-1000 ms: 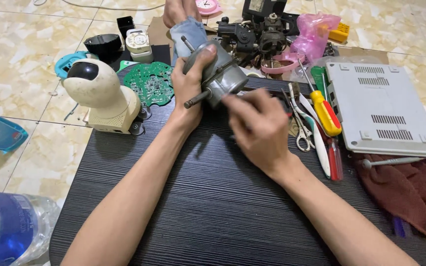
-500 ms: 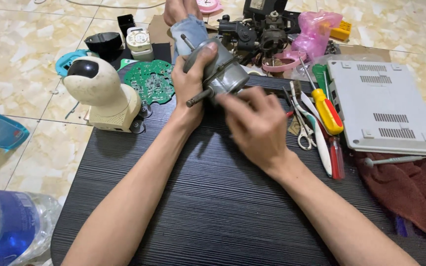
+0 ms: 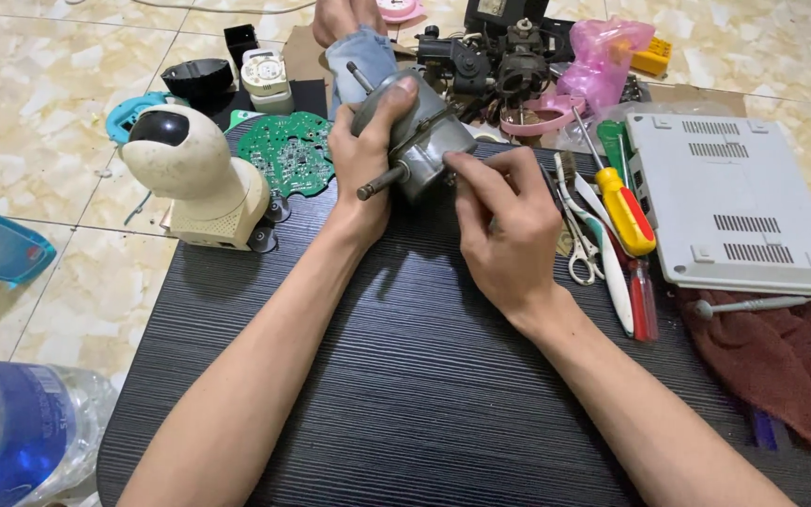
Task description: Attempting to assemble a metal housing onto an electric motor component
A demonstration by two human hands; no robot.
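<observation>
Left hand [image 3: 360, 167] wrapped tight around a grey metal motor [image 3: 415, 141], held just above the far end of the black table [image 3: 405, 376]. Short shaft [image 3: 379, 183] poking out toward the arm. Right hand [image 3: 509, 225] closed, fingertips [image 3: 457, 167] pinched on the motor's right side; too small to tell what sits between them. White round camera [image 3: 194, 178] and green circuit board [image 3: 285, 155] to the left. Yellow-and-red screwdriver [image 3: 623, 202], scissors [image 3: 579, 235] and white flat box [image 3: 734, 202] to the right.
</observation>
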